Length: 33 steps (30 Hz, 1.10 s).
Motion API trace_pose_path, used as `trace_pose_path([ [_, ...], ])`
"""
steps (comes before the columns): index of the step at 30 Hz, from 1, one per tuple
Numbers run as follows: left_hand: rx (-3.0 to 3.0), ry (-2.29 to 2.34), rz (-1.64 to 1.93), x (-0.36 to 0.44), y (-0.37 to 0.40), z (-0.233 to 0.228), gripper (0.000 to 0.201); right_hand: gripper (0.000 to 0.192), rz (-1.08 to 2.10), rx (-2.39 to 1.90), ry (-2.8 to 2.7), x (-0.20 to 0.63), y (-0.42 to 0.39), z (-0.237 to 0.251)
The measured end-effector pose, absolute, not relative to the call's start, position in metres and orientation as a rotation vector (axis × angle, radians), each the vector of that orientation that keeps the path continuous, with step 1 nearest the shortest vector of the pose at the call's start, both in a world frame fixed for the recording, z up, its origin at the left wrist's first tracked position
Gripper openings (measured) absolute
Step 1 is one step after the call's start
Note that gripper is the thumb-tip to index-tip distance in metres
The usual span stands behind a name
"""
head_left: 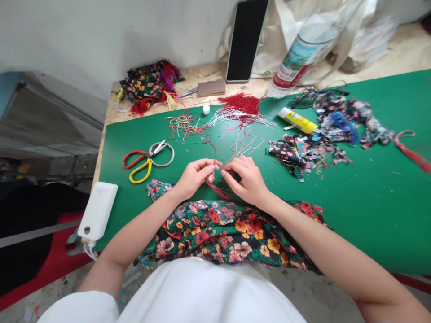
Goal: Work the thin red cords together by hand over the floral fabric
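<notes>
My left hand and my right hand meet over the green mat, both pinching a small bundle of red threads that hangs down between them like a tassel. Just below the hands lies a piece of dark floral fabric at the mat's near edge. Loose red and white thread pieces are scattered just beyond my fingers, with a thicker red thread pile farther back.
Red-and-yellow-handled scissors lie left of my hands. A white power bank sits at the left edge. Fabric scraps, a glue stick, a plastic bottle, a phone and finished tassels lie at the back.
</notes>
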State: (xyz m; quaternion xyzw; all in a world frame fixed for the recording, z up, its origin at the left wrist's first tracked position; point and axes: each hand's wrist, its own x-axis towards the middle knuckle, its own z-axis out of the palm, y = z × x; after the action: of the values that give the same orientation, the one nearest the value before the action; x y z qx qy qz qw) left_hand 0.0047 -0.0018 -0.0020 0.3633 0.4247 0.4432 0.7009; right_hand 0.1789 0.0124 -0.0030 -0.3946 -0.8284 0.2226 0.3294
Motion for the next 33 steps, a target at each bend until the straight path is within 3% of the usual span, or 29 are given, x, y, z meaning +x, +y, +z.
trace_pose_path([
  [33, 0.977, 0.945, 0.903, 0.002, -0.003, -0.004, 0.027, 0.013, 0.83, -1.006, -1.999, 0.179, 0.012, 0.005],
])
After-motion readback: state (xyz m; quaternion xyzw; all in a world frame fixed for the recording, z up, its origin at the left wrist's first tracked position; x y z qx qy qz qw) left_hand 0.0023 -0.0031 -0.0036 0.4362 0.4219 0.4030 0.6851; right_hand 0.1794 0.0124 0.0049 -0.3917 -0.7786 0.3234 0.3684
